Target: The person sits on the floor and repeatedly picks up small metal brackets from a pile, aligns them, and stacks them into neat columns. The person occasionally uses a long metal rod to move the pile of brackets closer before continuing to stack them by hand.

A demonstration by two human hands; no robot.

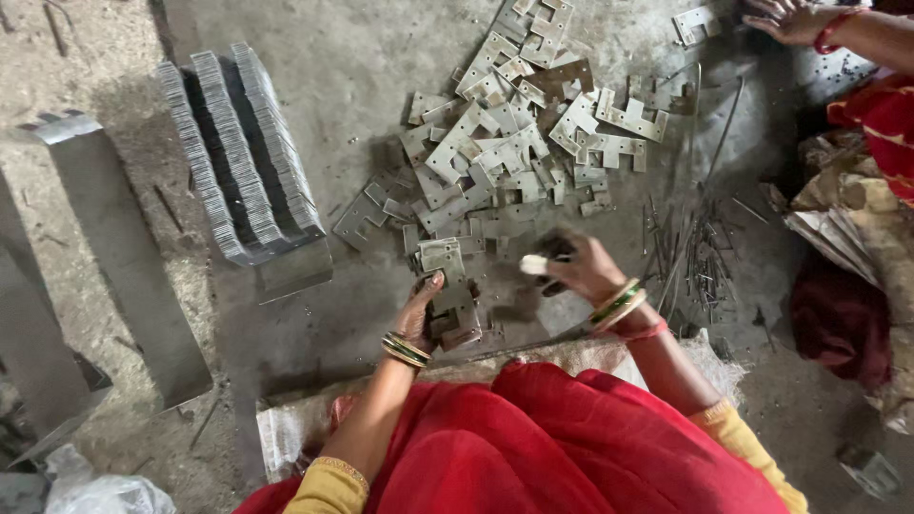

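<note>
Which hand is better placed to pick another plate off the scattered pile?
Right, probably. The right hand sits at the pile's near edge; the left hand already holds a stack of plates.

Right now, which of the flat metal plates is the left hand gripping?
The notched plate at the pile's near edge, held upright above the left hand; the others lie flat on the floor.

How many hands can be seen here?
3. The person's left hand grips stacked metal hinge plates at bottom centre; their right hand holds a small pale piece beside it; another person's hand rests at top right.
</note>
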